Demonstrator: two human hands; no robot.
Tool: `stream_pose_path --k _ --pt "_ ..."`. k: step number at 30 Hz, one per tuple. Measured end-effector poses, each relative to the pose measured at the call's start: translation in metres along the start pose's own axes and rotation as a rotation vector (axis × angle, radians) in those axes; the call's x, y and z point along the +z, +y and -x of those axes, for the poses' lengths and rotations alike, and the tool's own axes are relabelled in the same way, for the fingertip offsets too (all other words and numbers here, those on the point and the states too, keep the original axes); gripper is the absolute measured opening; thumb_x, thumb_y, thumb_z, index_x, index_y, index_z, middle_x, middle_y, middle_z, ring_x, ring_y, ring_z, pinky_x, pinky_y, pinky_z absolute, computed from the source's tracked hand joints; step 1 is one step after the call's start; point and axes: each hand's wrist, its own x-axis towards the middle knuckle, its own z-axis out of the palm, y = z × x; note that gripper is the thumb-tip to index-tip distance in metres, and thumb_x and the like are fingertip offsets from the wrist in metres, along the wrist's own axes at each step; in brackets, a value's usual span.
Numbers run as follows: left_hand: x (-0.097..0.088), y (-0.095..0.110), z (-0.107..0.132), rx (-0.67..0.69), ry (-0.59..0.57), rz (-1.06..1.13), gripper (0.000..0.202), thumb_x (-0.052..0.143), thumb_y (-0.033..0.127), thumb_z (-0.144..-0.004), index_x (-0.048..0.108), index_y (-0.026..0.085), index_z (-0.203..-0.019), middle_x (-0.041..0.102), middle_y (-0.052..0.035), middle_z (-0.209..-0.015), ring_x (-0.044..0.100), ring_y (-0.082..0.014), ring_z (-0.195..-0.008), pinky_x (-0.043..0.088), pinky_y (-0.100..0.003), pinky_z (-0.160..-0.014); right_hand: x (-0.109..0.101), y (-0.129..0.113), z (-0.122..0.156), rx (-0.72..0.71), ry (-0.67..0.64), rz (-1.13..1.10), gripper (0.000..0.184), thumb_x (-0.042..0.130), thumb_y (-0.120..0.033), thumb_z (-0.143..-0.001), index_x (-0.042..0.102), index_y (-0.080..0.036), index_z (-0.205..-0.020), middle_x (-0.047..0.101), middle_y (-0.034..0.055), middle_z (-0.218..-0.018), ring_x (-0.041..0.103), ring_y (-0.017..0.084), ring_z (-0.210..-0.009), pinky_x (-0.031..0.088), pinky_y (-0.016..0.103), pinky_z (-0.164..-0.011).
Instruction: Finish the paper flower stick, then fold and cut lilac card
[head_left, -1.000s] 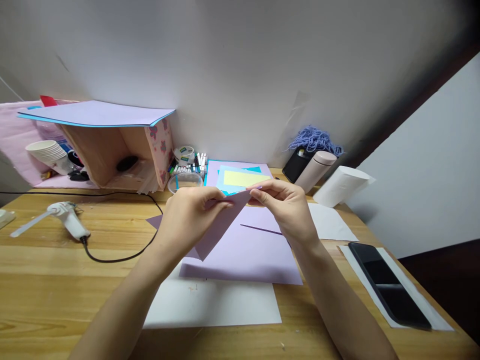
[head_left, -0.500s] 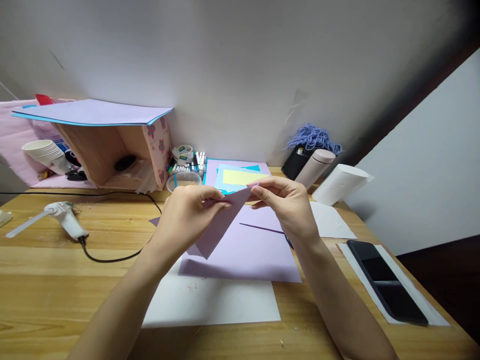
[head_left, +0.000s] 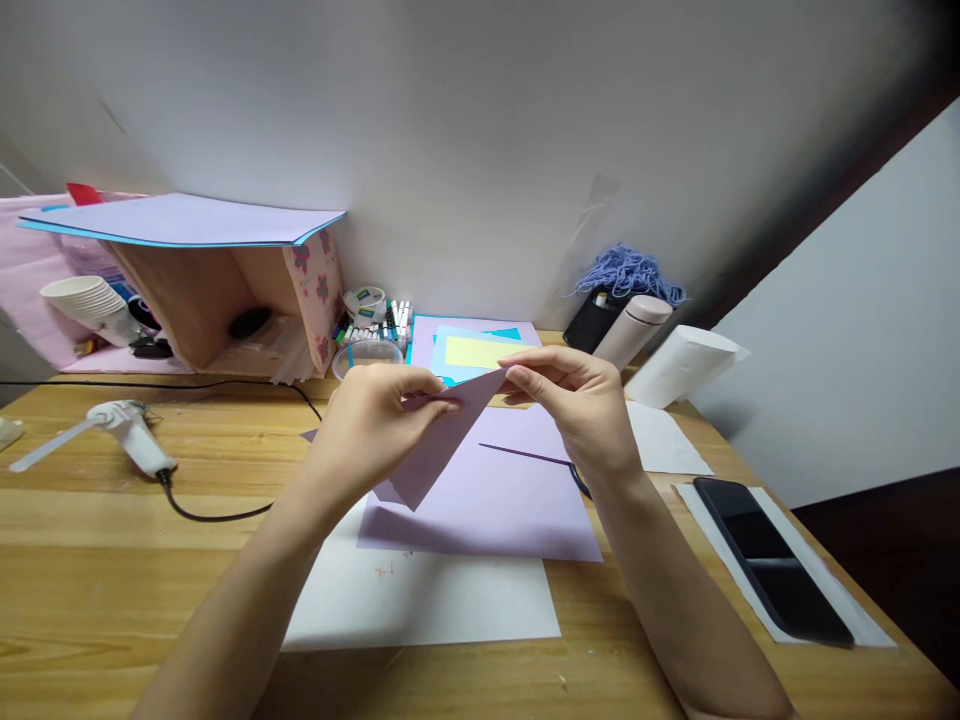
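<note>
Both hands hold a folded lilac paper triangle [head_left: 442, 440] lifted above the wooden desk [head_left: 112, 540]. My left hand [head_left: 375, 425] pinches its upper left edge with thumb and fingers closed. My right hand [head_left: 581, 405] pinches the top right corner between thumb and forefinger. The triangle's point hangs down toward a larger lilac sheet [head_left: 495, 500] that lies flat on a white sheet [head_left: 435, 600]. A thin dark stick [head_left: 521, 456] rests on the lilac sheet beside my right wrist.
A glue gun [head_left: 127, 435] with a black cord lies at the left. At the back stand a cardboard box [head_left: 225, 295] topped with lilac card, paper cups [head_left: 82, 300], markers [head_left: 375, 325], a stack of coloured paper [head_left: 480, 352], a flask [head_left: 637, 330] and yarn [head_left: 630, 272]. A black phone [head_left: 769, 560] lies at the right.
Both hands have lifted the folded triangle slightly and the right fingers have shifted along its top corner. Nothing else on the desk has moved.
</note>
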Motion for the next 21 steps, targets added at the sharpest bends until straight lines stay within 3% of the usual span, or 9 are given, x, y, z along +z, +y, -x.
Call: stream_pose_path --k 8,21 --pt "0.0015 -0.0051 -0.0013 0.016 -0.018 0.038 0.017 0.059 0.03 -0.074 0.069 0.018 -0.069 0.067 -0.0027 -0.067 0.055 -0.0138 -0.061 0.038 -0.022 -0.051 0.0006 0.002 -0.0005 -0.02 0.022 0.037 0.016 0.069 -0.034 -0.072 0.07 -0.02 -0.078 0.071 0.0025 -0.075 0.067 0.016 -0.063 0.059 0.029 -0.058" --pt "0.0009 -0.0053 -0.004 0.013 -0.037 0.047 0.03 0.052 0.038 -0.079 0.06 0.015 -0.062 0.059 -0.0008 -0.059 0.047 -0.0106 -0.056 0.03 -0.021 -0.047 0.0031 -0.0008 0.004 -0.193 0.209 0.159 0.016 0.066 -0.035 -0.075 0.067 -0.02 -0.081 0.069 0.0027 -0.075 0.066 0.016 -0.065 0.059 0.033 -0.064"
